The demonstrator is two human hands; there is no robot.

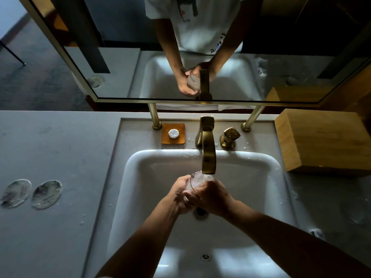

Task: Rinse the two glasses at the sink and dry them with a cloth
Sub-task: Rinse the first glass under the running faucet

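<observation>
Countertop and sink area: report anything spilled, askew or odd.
Water droplets are splashed on the counter left of the sink and behind it around the faucet. Both hands, left hand and right hand, hold the glass under the spout. Nothing looks damaged or askew.

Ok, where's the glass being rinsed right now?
In the head view, the glass is centre frame over the sink, under the faucet spout, gripped by the left hand and right hand.
</observation>
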